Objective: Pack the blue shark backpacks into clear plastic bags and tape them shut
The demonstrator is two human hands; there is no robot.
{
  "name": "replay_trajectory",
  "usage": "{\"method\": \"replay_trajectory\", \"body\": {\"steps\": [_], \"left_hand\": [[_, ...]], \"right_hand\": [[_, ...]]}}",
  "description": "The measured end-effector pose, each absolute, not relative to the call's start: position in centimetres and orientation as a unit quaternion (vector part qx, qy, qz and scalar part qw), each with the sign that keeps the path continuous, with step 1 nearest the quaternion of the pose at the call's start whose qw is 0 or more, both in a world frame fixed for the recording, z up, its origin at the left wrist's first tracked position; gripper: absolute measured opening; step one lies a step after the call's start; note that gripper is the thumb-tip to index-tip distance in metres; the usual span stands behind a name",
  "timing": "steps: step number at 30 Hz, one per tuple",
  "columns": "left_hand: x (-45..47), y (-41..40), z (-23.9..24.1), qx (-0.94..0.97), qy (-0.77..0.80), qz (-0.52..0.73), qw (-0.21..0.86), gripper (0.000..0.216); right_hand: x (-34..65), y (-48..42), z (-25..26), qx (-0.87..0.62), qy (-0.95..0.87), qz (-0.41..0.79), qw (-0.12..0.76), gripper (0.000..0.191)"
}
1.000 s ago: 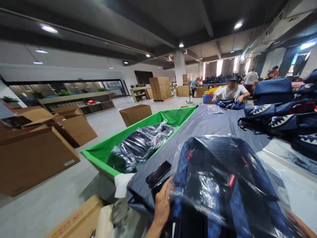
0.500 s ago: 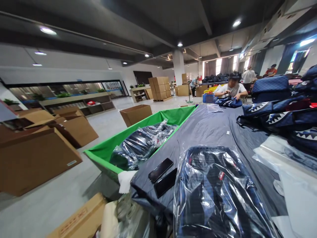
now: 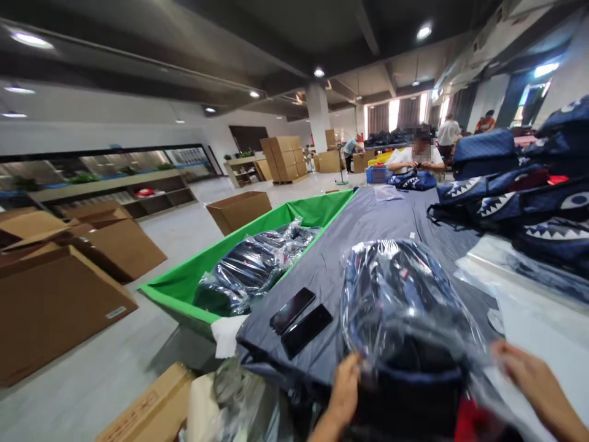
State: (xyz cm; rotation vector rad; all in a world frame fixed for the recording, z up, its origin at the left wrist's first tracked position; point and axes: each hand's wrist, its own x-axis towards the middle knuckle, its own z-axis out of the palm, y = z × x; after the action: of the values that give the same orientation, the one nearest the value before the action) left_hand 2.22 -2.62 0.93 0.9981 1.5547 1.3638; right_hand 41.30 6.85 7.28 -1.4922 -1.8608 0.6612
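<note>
A dark blue backpack (image 3: 418, 368) lies at the near end of the cloth-covered table (image 3: 368, 215), most of it inside a clear plastic bag (image 3: 391, 294). Its near end shows dark, with a red patch at the lower right. My left hand (image 3: 346, 383) is closed on the left edge of the bag's opening. On the right side, my right hand (image 3: 524, 368) pinches the opposite edge, and the film stretches between both hands. Two black phones, one (image 3: 293, 309) beside the other (image 3: 307, 330), lie left of the backpack.
A green fabric bin (image 3: 184, 294) holding bagged backpacks adjoins the table's left side. Shark-face bags (image 3: 543, 202) and plastic sheets (image 3: 543, 319) are piled at right. A co-worker (image 3: 416, 156) handles a bag at the far end. Cardboard boxes (image 3: 59, 313) stand on the left floor.
Both my hands have come into view, gripping the bag's edges. The wrapped backpack sits farther from me, its near end now visible. The view has turned slightly.
</note>
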Motion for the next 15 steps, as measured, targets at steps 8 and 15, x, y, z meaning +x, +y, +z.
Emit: {"method": "replay_trajectory", "body": {"steps": [8,15], "left_hand": [[1.3,-6.2,-2.1,0.212,0.598,0.537,0.556,0.091],[13.5,-2.7,-2.6,0.501,0.530,0.410,0.548,0.073]], "right_hand": [[48.0,6.0,7.4,-0.631,-0.685,0.241,0.272,0.060],[44.4,2.6,4.7,-0.650,-0.713,0.098,0.244,0.070]]}}
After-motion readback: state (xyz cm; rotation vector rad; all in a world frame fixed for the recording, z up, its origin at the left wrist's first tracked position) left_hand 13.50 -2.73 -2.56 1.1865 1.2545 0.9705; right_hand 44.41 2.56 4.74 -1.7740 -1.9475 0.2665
